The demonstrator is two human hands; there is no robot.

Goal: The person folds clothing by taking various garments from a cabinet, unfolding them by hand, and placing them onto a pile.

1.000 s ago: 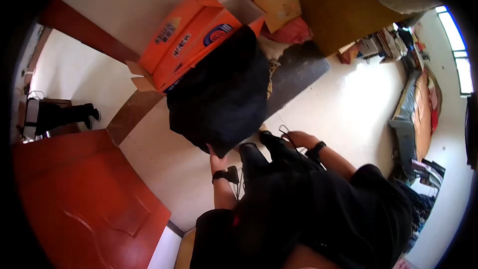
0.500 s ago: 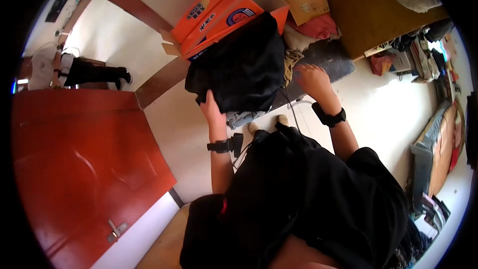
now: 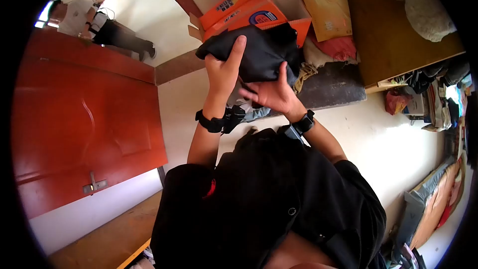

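A folded piece of black cloth (image 3: 259, 52), smooth with a slight sheen, is raised between my two hands in front of the orange box. My left hand (image 3: 225, 72) grips its left side, thumb lying on top and fingers tucked underneath. At the lower right edge, my right hand (image 3: 274, 94) supports the cloth with its thumb against the fabric; its fingers stretch leftward below, palm turned up. Part of the cloth's far side and underside is hidden. Some greyish fabric (image 3: 256, 114) lies below my hands.
An open orange cardboard box (image 3: 239, 7) stands behind the cloth. Beside it are a yellow paper packet (image 3: 326, 7) and pink fabric (image 3: 338, 49) on a dark bench (image 3: 333, 87). A red door (image 3: 89, 114) stands left; a person (image 3: 82, 22) is beyond it.
The black cloth has become a smaller folded bundle, lifted in my hands. My right hand has come left from the bench to the cloth. My left hand has moved up onto it.
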